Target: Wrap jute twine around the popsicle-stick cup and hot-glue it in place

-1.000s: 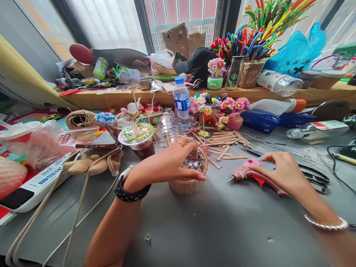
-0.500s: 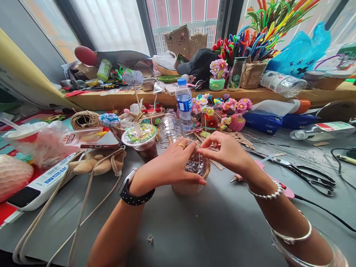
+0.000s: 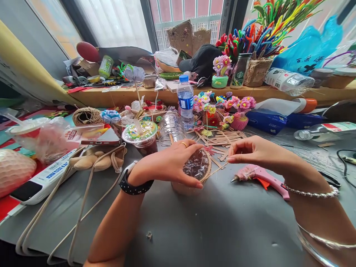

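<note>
A round container with a clear, shiny plastic top stands on the grey table, with brown twine around its upper edge. My left hand reaches over it from the left, thumb on the near side and fingers on the far side, gripping it. From the container's right side a length of twine runs up to my right hand, which pinches it between thumb and fingers, off to the right. A pink glue gun lies beneath my right wrist.
A lidded drink cup, a clear plastic bottle piece and a water bottle stand behind my left hand. Flat wooden sticks lie beyond the container. A phone, beige cords and a twine coil are at left.
My right hand has moved right, away from the container, drawing the twine out between them. My left hand stays on the container. More of the glue gun now shows.
</note>
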`<state>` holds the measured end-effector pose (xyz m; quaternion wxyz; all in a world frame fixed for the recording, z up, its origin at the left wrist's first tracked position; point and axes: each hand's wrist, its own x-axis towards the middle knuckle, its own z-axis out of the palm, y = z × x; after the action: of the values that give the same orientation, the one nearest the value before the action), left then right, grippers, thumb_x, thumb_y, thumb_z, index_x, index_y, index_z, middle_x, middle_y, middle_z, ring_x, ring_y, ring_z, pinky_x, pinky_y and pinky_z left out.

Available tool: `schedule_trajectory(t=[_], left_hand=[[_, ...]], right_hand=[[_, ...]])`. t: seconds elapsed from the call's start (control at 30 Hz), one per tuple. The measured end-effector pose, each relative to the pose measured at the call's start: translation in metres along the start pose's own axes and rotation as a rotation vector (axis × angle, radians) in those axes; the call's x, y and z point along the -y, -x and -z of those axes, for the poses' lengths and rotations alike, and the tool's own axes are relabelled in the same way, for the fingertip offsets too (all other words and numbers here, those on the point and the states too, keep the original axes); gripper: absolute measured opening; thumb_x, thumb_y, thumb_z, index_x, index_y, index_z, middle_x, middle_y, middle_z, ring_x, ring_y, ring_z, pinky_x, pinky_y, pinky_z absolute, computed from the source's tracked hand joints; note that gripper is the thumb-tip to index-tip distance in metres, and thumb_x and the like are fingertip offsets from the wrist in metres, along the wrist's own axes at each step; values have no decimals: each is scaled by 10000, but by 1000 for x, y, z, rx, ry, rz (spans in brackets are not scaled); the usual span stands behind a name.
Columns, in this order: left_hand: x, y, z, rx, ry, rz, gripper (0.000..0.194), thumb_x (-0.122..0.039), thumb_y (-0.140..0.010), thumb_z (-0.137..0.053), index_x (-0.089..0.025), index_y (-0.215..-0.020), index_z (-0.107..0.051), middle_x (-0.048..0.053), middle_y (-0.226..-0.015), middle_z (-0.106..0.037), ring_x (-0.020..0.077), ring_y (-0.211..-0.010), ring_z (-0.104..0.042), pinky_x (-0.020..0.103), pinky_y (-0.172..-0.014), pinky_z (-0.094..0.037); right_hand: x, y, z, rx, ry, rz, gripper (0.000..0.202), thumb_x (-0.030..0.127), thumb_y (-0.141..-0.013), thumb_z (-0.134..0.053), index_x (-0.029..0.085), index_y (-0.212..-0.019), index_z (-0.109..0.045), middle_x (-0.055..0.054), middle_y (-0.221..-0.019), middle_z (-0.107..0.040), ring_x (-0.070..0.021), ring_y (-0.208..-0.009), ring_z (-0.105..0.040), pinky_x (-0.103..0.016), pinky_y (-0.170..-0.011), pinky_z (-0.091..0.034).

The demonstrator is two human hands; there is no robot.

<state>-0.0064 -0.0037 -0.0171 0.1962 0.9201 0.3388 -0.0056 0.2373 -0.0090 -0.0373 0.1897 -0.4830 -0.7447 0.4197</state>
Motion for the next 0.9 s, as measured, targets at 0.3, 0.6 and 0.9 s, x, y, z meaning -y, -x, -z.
schedule_trajectory(t=[0.3,0.6,0.9], left_hand=[[3,-3,3,32,121,-155,813,-471,-604,-661,-216,-1289,-303,84,-1312,-326,266,-1194,-315,335,-992,-258],[6,-5,1,68,76,-192,831,-496,-618,-639,-222,-1308,-264,82,-1335,-282,263,-1209,-288,330,-1005,-232],[6,-5,1,75,62,-192,821,-493,-628,-631,-215,-1307,-263,86,-1335,-270,255,-1213,-284,324,-1010,-233]], right_hand=[[3,-2,-3,38,74,77,254,419,-669,-592,166,-649,-594,1,-618,-589,-120,-601,-510,-219,-532,-386],[-4,-10,-9,50,10,182,235,384,-694,-585,152,-661,-563,8,-632,-558,-102,-610,-502,-205,-545,-386],[-4,-15,-14,-3,6,262,205,347,-723,-574,150,-673,-556,8,-628,-540,-98,-586,-487,-217,-543,-385]])
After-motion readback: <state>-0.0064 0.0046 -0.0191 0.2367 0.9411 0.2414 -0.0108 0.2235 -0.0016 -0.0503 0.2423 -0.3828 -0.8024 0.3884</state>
